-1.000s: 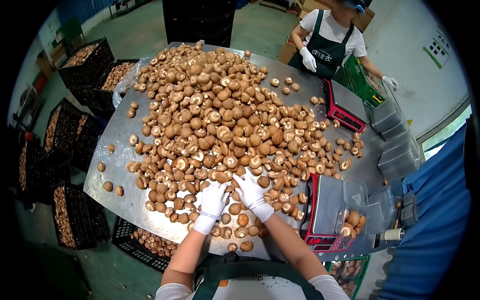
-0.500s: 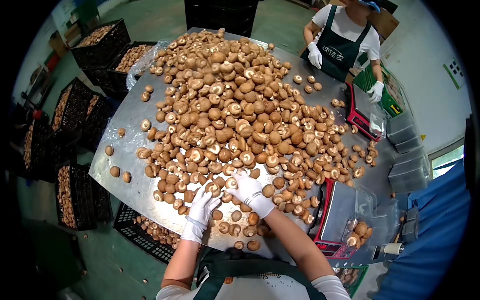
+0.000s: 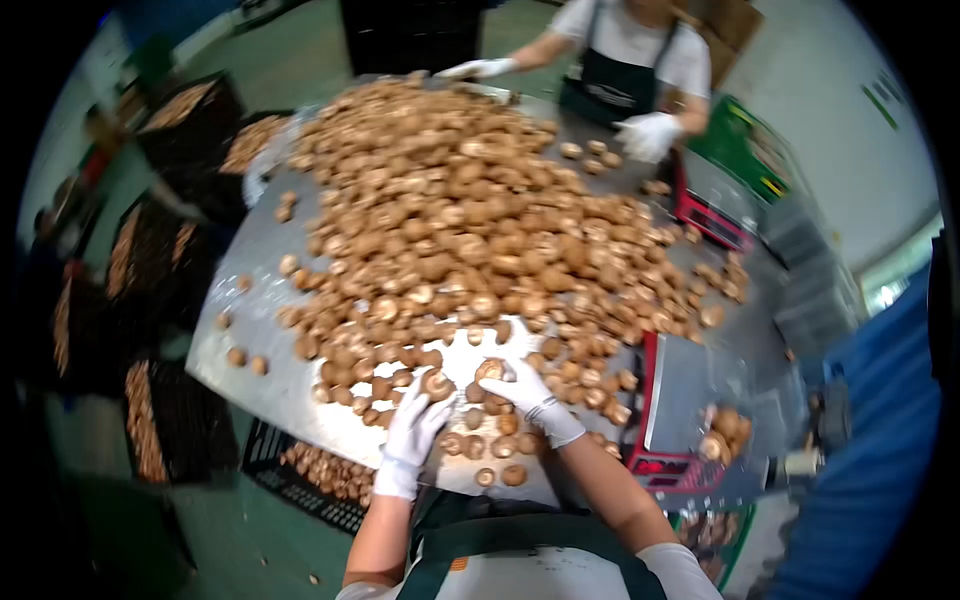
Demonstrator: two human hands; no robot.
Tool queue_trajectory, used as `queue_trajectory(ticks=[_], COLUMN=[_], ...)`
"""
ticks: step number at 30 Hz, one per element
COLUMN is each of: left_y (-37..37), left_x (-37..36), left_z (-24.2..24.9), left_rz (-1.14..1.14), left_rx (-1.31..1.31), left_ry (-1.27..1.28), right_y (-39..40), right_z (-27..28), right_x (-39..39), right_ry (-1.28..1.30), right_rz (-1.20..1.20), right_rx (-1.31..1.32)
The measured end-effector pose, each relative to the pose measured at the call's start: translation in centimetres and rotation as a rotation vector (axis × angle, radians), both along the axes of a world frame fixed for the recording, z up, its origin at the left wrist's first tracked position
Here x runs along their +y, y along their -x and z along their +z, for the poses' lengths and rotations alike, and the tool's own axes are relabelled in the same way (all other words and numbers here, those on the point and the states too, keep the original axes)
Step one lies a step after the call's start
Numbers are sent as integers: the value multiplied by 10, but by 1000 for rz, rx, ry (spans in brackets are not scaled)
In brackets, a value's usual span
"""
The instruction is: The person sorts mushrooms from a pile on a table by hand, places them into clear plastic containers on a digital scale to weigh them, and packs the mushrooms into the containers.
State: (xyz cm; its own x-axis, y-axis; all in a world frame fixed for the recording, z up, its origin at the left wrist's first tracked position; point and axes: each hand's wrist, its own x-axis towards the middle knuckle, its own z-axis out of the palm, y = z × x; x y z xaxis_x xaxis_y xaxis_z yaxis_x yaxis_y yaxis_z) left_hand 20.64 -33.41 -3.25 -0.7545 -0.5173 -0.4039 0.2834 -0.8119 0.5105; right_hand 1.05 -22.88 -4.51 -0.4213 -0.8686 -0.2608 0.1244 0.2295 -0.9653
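White gloves cover both of my hands at the near side of a metal table [image 3: 240,330]. My left hand [image 3: 413,425] is closed on a brown shiitake mushroom [image 3: 437,384], its pale underside partly showing. A little to the right, my right hand [image 3: 527,392] grips another mushroom [image 3: 490,370] between thumb and fingers. Several loose mushrooms [image 3: 474,446] lie on the metal between my wrists and just below. Beyond my fingers rises a large heap of mushrooms [image 3: 440,220]. The view is smeared by motion.
A red scale [image 3: 670,400] with a clear tub of mushrooms [image 3: 725,435] stands at right. Across the table, a gloved co-worker [image 3: 630,70] is beside a second scale [image 3: 715,205]. Black crates [image 3: 300,500] of mushrooms stand left and below the table edge.
My hands have moved slightly apart and my right hand has come back toward me, with a mushroom in each. The co-worker has stretched one arm over the heap's far edge. The view has shifted.
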Motion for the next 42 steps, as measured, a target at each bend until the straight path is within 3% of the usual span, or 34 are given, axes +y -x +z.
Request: queue_trajectory(ticks=[1, 2, 3, 4, 6, 8, 10, 11, 12, 14, 17, 19, 20, 23, 25, 26, 30, 33, 36, 37, 39, 42], left_y=[-2, 1, 0, 12, 13, 21, 28, 34, 40, 53, 72, 82, 87, 100, 111, 109, 118, 139, 169, 180, 199, 218], left_x=[4, 8, 11, 15, 23, 30, 36, 43, 49, 66, 96, 117, 125, 151, 164, 173, 207, 253, 296, 309, 333, 350], left_z=[-11, 0, -3, -2, -15, -21, -28, -26, -23, -14, -15, -15, -16, -7, -18, -9, 16, 48, 64, 68, 80, 79], left_rz=[-15, -19, -58, -156, -178, -221, -255, -271, -280, -300, -299, -300, -293, -268, -172, -156, -93, -78, -71, -82, -168, -247], left_rx=[-33, -36, -10, -5, -6, -45, -85, -80, -87, -64, -49, -29, -57, -171, -240, -384, -489, -448, -326, -257, -219, -314], left_ry=[24, 43, 58, 92, 113, 113, 115, 121, 158, 193, 200, 239, 265, 387, 965, 1050, 1523, 1645, 1796, 1827, 1963, 2103], right_y=[0, -3, -7, -16, -11, 5, 19, 28, 31, 52, 76, 80, 85, 89, 92, 99, 125, 133, 136, 134, 126, 127], right_z=[-5, -19, -6, 23, 6, 42, 82, 114, 158, 163, 137, 113, 102, 123, 137, 134, 112, 128, 137, 147, 119, 112], right_x=[15, 34, 52, 78, 101, 130, 173, 200, 219, 277, 351, 377, 391, 414, 430, 443, 487, 476, 446, 433, 417, 419], right_ry=[72, 77, 120, 266, 407, 350, 197, 167, -59, -26, -231, -185, 5, 225, 229, 179, -14, -34, -82, -102, -227, -139], right_rz=[-103, -358, -488, -557, -426, -380, -589, -664, -841, -881, -726, -779, -848, -987, -1050, -1042, -1011, -903, -613, -447, -279, -448], right_rx=[-255, -417, -899, -1029, -680, -582, 128, 252, 115, 1000, 1288, 1065, 964, 828, 760, 818, 860, 864, 1213, 1162, 1396, 1100])
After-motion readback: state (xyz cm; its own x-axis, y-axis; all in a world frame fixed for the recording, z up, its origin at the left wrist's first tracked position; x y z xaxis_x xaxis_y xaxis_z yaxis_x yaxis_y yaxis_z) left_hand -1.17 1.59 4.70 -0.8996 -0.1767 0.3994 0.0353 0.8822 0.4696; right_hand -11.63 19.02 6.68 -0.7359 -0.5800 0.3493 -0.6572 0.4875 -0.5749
